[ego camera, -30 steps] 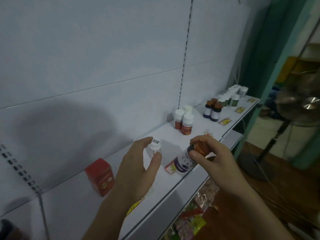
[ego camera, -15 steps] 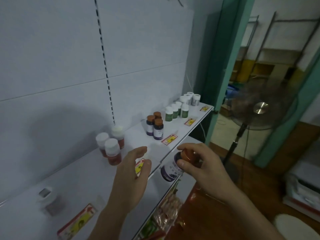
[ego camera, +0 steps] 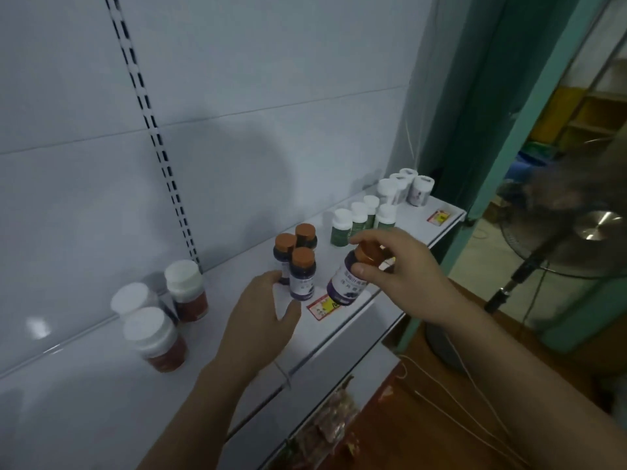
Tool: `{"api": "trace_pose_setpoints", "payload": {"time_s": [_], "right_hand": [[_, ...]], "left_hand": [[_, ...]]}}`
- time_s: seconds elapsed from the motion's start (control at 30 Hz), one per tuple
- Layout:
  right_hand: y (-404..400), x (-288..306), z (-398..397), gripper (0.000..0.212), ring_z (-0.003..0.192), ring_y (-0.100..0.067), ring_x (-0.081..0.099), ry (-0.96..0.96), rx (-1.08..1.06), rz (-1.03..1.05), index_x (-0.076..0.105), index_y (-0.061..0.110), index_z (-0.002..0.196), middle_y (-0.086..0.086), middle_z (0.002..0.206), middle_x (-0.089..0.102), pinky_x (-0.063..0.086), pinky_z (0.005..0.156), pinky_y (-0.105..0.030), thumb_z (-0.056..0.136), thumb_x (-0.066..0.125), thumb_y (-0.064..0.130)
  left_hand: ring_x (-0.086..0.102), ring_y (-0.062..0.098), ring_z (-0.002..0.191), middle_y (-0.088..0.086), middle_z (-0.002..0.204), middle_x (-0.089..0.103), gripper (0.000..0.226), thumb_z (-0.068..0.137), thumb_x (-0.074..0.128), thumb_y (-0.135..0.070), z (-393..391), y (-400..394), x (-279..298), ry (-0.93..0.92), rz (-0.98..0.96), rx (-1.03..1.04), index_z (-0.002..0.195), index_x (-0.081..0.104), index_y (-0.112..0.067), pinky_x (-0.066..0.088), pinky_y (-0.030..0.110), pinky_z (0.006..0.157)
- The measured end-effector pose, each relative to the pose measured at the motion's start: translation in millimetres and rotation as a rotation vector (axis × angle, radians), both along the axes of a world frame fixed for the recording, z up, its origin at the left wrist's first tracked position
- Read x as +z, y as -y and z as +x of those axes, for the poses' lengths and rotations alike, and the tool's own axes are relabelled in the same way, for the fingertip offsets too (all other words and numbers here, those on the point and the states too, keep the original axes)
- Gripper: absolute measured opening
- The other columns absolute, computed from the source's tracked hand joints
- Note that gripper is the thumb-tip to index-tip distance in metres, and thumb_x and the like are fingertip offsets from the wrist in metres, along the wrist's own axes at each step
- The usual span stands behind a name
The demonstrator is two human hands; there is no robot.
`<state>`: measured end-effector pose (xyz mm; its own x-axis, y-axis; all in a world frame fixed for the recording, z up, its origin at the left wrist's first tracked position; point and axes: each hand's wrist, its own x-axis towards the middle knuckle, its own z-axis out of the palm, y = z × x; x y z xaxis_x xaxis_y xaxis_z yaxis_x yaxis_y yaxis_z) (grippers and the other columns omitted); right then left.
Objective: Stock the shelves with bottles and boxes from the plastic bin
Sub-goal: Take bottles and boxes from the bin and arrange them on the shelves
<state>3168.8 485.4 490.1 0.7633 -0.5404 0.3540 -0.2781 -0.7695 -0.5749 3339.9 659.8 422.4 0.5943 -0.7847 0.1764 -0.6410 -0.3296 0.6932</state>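
My right hand [ego camera: 403, 276] grips a purple-labelled bottle with an orange cap [ego camera: 347, 283] by its top, tilted, just above the front of the white shelf [ego camera: 84, 401]. Directly to its left, three matching orange-capped bottles [ego camera: 302, 276] stand in a cluster on the shelf. My left hand [ego camera: 261, 323] is open with finger and thumb spread around the base of the front bottle of that cluster; whether they touch it is unclear. No plastic bin is in view.
Three white-capped red bottles [ego camera: 154, 337] stand at the left. Several green bottles [ego camera: 342, 225] and white bottles [ego camera: 420, 189] stand toward the shelf's right end. A price label [ego camera: 322, 307] lies on the shelf edge. A floor fan [ego camera: 576, 232] stands right; packets [ego camera: 325, 432] fill the lower shelf.
The view has shifted right along the shelf. My right hand carried the bottle up beside the orange-capped cluster, and my left hand reached to that cluster.
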Motion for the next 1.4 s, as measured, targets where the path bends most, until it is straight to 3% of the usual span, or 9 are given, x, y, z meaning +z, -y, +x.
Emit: {"api": "trace_pose_setpoints", "payload": {"time_s": [0.2, 0.3, 0.4, 0.53, 0.77, 0.97, 1.3, 1.4], "right_hand": [[69, -7, 49, 0.043, 0.098, -0.009, 0.057, -0.183, 0.231, -0.02, 0.06, 0.034, 0.125, 0.008, 0.11, 0.061, 0.055, 0.082, -0.032, 0.086, 0.078, 0.032], [95, -13, 68, 0.043, 0.096, -0.009, 0.058, -0.231, 0.366, -0.025, 0.062, 0.03, 0.125, 0.008, 0.108, 0.063, 0.054, 0.082, -0.032, 0.086, 0.079, 0.029], [111, -15, 83, 0.04, 0.095, -0.004, 0.056, -0.27, 0.5, -0.076, 0.063, 0.032, 0.122, 0.012, 0.107, 0.064, 0.048, 0.083, -0.023, 0.085, 0.079, 0.03], [120, -17, 100, 0.037, 0.092, 0.0, 0.054, -0.321, 0.636, -0.16, 0.063, 0.032, 0.121, 0.011, 0.102, 0.063, 0.036, 0.077, -0.009, 0.086, 0.078, 0.029], [125, -21, 118, 0.038, 0.092, -0.008, 0.056, -0.353, 0.752, -0.209, 0.063, 0.032, 0.121, 0.008, 0.11, 0.054, 0.051, 0.083, -0.028, 0.086, 0.077, 0.028], [129, -22, 122, 0.041, 0.093, -0.008, 0.054, -0.361, 0.774, -0.27, 0.063, 0.031, 0.125, 0.011, 0.113, 0.051, 0.048, 0.085, -0.026, 0.087, 0.077, 0.031], [130, -22, 115, 0.045, 0.094, -0.011, 0.056, -0.348, 0.758, -0.25, 0.062, 0.03, 0.128, 0.009, 0.113, 0.052, 0.052, 0.087, -0.036, 0.086, 0.077, 0.038], [130, -21, 112, 0.048, 0.096, -0.008, 0.055, -0.324, 0.744, -0.208, 0.06, 0.032, 0.13, 0.01, 0.114, 0.051, 0.051, 0.086, -0.029, 0.086, 0.076, 0.039]], "left_hand": [[0.031, 0.018, 0.142, 0.001, 0.157, 0.032, 0.093, 0.084, 0.061, -0.067, 14, 32, -27, 0.118, 0.318, 0.068, 0.154, 0.024, -0.019, 0.027, 0.033, 0.115], [0.006, 0.02, 0.153, 0.001, 0.167, 0.006, 0.117, 0.072, 0.055, -0.085, 19, 46, -40, 0.151, 0.483, 0.106, 0.158, 0.008, -0.021, 0.013, 0.049, 0.123], [-0.013, 0.021, 0.154, 0.001, 0.167, -0.014, 0.131, 0.065, 0.049, -0.092, 19, 55, -48, 0.133, 0.582, 0.118, 0.159, -0.007, -0.02, -0.001, 0.054, 0.123], [-0.024, 0.017, 0.15, -0.002, 0.163, -0.027, 0.137, 0.063, 0.047, -0.095, 21, 58, -48, 0.093, 0.661, 0.102, 0.157, -0.02, -0.021, -0.007, 0.055, 0.122], [-0.025, 0.013, 0.15, -0.005, 0.163, -0.028, 0.139, 0.062, 0.049, -0.097, 23, 56, -46, 0.057, 0.668, 0.085, 0.155, -0.025, -0.023, -0.008, 0.053, 0.123], [-0.022, 0.013, 0.15, -0.004, 0.163, -0.026, 0.137, 0.064, 0.052, -0.093, 21, 57, -41, 0.049, 0.686, 0.093, 0.155, -0.023, -0.023, -0.008, 0.051, 0.123], [-0.017, 0.012, 0.152, -0.006, 0.165, -0.019, 0.136, 0.064, 0.053, -0.093, 21, 55, -38, 0.047, 0.677, 0.082, 0.157, -0.018, -0.025, -0.003, 0.048, 0.124], [-0.011, 0.013, 0.153, -0.003, 0.167, -0.014, 0.131, 0.068, 0.055, -0.087, 22, 45, -27, 0.056, 0.696, 0.078, 0.159, -0.01, -0.02, 0.005, 0.045, 0.126]]}}
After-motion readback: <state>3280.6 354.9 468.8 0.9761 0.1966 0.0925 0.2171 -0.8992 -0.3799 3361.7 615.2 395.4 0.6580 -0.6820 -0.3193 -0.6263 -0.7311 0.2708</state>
